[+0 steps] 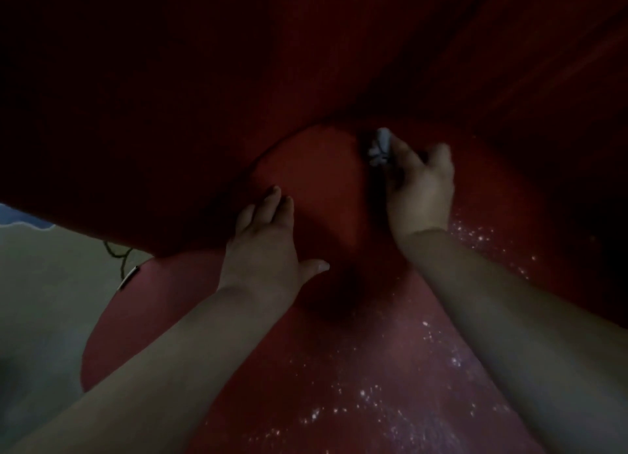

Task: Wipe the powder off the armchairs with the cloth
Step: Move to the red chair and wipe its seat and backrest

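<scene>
- At the back of the red armchair seat (326, 188), where the cushion meets the backrest, we see from the head view our right hand (419, 188) with its fingers curled round a bunched pale cloth (380, 146), pressing it down onto the seat.
- Our left hand (268, 246) lies flat on the seat, nearer us than the cloth, fingers straight and thumb spread, holding nothing; it seems to brace us and keep the cushion taut.
- White powder (390, 385) speckles the seat on our side of the cloth and to the right of it, beneath and beside the right forearm; the patch between the two hands looks clean.
- The light is dim, so we may be missing faint powder along the seam behind the cloth.
- To do this stroke well, we judge we should keep the cloth pressed flat, draw it from the seam towards us through the speckles in overlapping passes, and gather the powder instead of scattering it.
- We should refold the cloth to a fresh face as it loads, and keep the left hand off unwiped areas.
</scene>
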Tool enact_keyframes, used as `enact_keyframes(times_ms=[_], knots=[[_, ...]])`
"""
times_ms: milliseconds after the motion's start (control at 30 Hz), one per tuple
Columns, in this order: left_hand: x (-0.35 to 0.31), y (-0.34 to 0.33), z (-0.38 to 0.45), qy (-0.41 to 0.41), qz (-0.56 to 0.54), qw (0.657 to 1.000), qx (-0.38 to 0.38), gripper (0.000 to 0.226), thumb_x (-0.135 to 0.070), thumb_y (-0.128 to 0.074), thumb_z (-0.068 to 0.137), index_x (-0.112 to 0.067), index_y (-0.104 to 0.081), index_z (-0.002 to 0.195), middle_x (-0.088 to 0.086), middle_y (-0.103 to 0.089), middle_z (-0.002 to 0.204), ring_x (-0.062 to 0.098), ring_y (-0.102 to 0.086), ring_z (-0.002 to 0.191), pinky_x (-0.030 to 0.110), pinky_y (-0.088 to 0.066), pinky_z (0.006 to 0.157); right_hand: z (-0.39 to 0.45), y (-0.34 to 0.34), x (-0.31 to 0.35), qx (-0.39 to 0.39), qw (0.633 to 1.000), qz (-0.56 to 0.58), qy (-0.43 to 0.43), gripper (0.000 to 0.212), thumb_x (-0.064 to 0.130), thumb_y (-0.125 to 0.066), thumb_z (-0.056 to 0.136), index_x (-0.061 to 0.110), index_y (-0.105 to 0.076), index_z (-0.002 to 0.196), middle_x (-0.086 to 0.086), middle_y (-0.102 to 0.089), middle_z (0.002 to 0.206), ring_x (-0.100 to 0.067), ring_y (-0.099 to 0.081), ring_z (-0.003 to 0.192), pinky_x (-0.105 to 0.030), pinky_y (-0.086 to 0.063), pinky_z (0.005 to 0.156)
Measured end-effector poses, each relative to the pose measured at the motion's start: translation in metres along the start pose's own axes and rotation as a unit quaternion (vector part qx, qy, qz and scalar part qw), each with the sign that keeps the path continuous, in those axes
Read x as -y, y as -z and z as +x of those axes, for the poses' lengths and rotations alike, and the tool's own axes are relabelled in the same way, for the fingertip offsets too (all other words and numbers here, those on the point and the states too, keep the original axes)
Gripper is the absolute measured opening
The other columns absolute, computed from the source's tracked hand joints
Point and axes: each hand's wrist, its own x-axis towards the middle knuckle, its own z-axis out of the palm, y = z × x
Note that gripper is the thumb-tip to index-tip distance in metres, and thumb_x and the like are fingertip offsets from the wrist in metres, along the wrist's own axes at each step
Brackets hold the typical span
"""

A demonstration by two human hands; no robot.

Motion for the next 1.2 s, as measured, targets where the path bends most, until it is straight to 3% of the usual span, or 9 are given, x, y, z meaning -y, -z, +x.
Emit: enact_keyframes(times_ms=[100,300,467,567,767,867,967,1067,1200], knots=[[-0.005,-0.002,0.000,-0.010,-0.003,1.000,0.005,0.105,-0.063,-0.065,0.075,-0.023,-0.008,0.153,-0.012,0.008,0.160,0.020,-0.002,0.145,0.034,-0.017,0.117,-0.045,0.018,-0.007,-0.033,0.998,0.009,-0.043,0.039,0.005,-0.058,0.086,0.013,-0.064,0.124,-0.015,-0.049,0.095,-0.029,-0.049,0.083,-0.034,-0.046,0.073],[-0.021,-0.008,0.006,-0.037,0.010,0.999,-0.009,0.105,-0.061,-0.067,0.075,-0.022,-0.009,0.153,-0.011,0.007,0.160,0.018,-0.002,0.144,0.033,-0.017,0.118,-0.032,0.009,0.009,0.059,0.996,0.025,0.067,0.044,0.005,-0.057,0.088,0.020,-0.060,0.130,-0.015,-0.048,0.101,-0.032,-0.050,0.089,-0.042,-0.049,0.075],[-0.023,-0.008,0.007,-0.043,0.005,0.999,-0.003,0.105,-0.060,-0.068,0.074,-0.023,-0.009,0.153,-0.014,0.007,0.159,0.016,-0.001,0.144,0.037,-0.020,0.118,-0.019,0.021,-0.032,-0.023,0.996,-0.002,-0.087,0.038,0.012,-0.058,0.088,0.018,-0.064,0.125,-0.020,-0.051,0.102,-0.034,-0.051,0.089,-0.027,-0.035,0.077],[-0.026,-0.009,0.008,-0.039,0.013,0.999,-0.006,0.106,-0.060,-0.068,0.074,-0.023,-0.008,0.153,-0.015,0.008,0.159,0.014,-0.001,0.144,0.036,-0.020,0.118,-0.076,0.042,-0.022,0.033,0.990,0.021,-0.135,0.041,0.014,-0.053,0.087,0.023,-0.061,0.127,-0.017,-0.050,0.114,-0.031,-0.049,0.100,-0.025,-0.032,0.081],[-0.038,-0.011,0.011,-0.058,0.021,0.998,-0.005,0.105,-0.057,-0.069,0.075,-0.025,-0.008,0.153,-0.016,0.006,0.159,0.013,0.000,0.143,0.035,-0.018,0.118,-0.018,0.020,-0.016,0.078,0.995,0.040,0.051,0.038,0.015,-0.054,0.089,0.018,-0.062,0.126,-0.012,-0.048,0.102,-0.029,-0.050,0.091,-0.038,-0.047,0.076],[-0.038,-0.012,0.013,-0.063,0.024,0.998,-0.002,0.105,-0.057,-0.070,0.074,-0.024,-0.009,0.153,-0.015,0.004,0.159,0.015,-0.002,0.143,0.032,-0.018,0.118,0.016,0.018,-0.044,0.027,0.997,0.017,-0.072,0.036,0.017,-0.054,0.088,0.022,-0.065,0.123,-0.020,-0.053,0.108,-0.037,-0.052,0.097,-0.033,-0.044,0.082],[-0.039,-0.013,0.014,-0.059,0.030,0.998,0.004,0.105,-0.057,-0.069,0.075,-0.024,-0.007,0.153,-0.014,0.005,0.159,0.016,-0.002,0.144,0.028,-0.013,0.117,-0.030,0.038,-0.063,0.005,0.992,-0.011,-0.126,0.040,0.022,-0.046,0.091,0.033,-0.057,0.128,-0.015,-0.050,0.122,-0.026,-0.047,0.105,-0.022,-0.031,0.085],[-0.041,-0.014,0.013,-0.051,0.024,0.998,-0.002,0.104,-0.054,-0.070,0.076,-0.025,-0.007,0.153,-0.015,0.005,0.159,0.015,-0.001,0.144,0.027,-0.012,0.117,-0.088,0.046,-0.045,0.029,0.998,-0.001,-0.064,0.020,0.031,-0.052,0.096,0.028,-0.061,0.114,0.000,-0.052,0.105,-0.010,-0.048,0.091,-0.023,-0.040,0.078],[-0.042,-0.017,0.011,-0.051,0.028,0.998,-0.010,0.104,-0.054,-0.070,0.075,-0.024,-0.008,0.153,-0.013,0.003,0.160,0.016,-0.002,0.145,0.026,-0.010,0.117,-0.055,0.045,-0.051,0.043,0.999,0.008,0.029,0.041,0.011,-0.060,0.088,0.020,-0.061,0.128,-0.012,-0.048,0.097,-0.027,-0.049,0.085,-0.033,-0.044,0.072]])
